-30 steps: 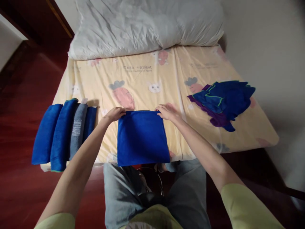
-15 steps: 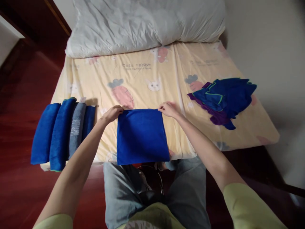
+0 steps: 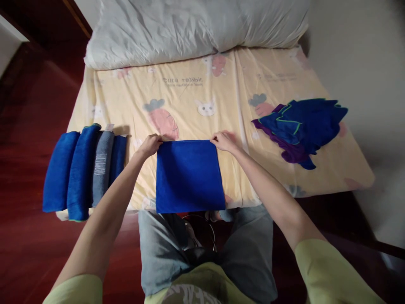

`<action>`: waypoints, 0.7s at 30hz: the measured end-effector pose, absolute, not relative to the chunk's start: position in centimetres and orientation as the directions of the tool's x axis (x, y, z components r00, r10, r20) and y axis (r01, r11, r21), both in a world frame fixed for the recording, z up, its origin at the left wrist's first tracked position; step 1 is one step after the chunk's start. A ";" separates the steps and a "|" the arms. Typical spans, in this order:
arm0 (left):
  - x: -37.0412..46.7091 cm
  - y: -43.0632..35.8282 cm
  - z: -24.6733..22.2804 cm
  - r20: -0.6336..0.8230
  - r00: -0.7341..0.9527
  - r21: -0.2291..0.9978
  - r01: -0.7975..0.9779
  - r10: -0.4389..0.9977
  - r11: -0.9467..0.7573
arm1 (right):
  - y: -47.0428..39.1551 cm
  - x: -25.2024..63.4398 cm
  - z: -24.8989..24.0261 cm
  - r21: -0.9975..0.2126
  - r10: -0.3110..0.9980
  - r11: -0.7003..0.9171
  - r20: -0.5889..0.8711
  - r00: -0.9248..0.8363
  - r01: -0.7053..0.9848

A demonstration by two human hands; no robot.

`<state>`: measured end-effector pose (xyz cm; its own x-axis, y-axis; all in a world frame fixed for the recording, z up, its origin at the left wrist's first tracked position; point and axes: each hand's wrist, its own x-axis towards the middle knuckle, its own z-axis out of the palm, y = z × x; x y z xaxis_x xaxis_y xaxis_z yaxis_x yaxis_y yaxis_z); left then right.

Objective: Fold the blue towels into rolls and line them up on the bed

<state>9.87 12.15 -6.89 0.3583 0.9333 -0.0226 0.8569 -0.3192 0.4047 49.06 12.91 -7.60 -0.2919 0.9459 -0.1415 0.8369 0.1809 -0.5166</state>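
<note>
A blue towel (image 3: 190, 177) lies spread as a flat square at the near edge of the bed, its lower end reaching the edge by my knees. My left hand (image 3: 152, 145) pinches its far left corner. At the far right corner, my right hand (image 3: 222, 141) grips the cloth between thumb and fingers. The far edge runs straight between both hands. To the left stands a row of folded towels, several blue (image 3: 60, 171) and one grey towel (image 3: 103, 166) with white lettering.
A crumpled heap of blue and purple cloths (image 3: 303, 131) lies on the bed's right side. Across the back rests a large pale quilt or pillow (image 3: 196, 33). The bed sheet (image 3: 190, 112) is yellow with carrot and rabbit prints. A wall (image 3: 354, 84) borders the right.
The whole view has shifted slightly, so the bed and its things sit a little higher in the picture. Both hands keep hold of the same towel corners.
</note>
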 end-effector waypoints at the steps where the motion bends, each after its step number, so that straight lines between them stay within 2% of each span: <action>1: 9.9 12.2 -6.8 -0.046 0.330 0.422 0.862 0.943 -0.281 | 12.9 49.1 -7.6 -0.553 0.944 0.146 -0.171 -0.283 0.820; 4: 9.8 12.2 -6.3 -0.148 0.256 0.492 0.857 0.955 -0.153 | 12.9 49.2 -7.8 -0.677 0.932 0.030 -0.246 -0.265 0.735; 7: 9.4 12.0 -5.7 -0.223 0.257 0.545 0.833 0.940 -0.098 | 12.8 49.5 -7.8 -0.774 0.924 -0.023 -0.258 -0.281 0.633; 11: 8.1 11.7 -4.8 -0.204 0.281 0.574 0.811 0.938 -0.118 | 13.3 50.4 -7.4 -0.826 0.948 -0.033 -0.204 -0.243 0.563; 15: 7.1 13.3 -3.9 -0.086 0.200 0.584 0.804 0.976 -0.113 | 15.7 50.8 -6.9 -0.809 0.982 0.026 -0.090 -0.167 0.587; 21: 9.5 17.8 -4.7 0.104 -0.038 0.560 0.828 0.994 -0.027 | 19.7 46.9 -6.1 -0.635 0.990 0.132 0.124 -0.068 0.761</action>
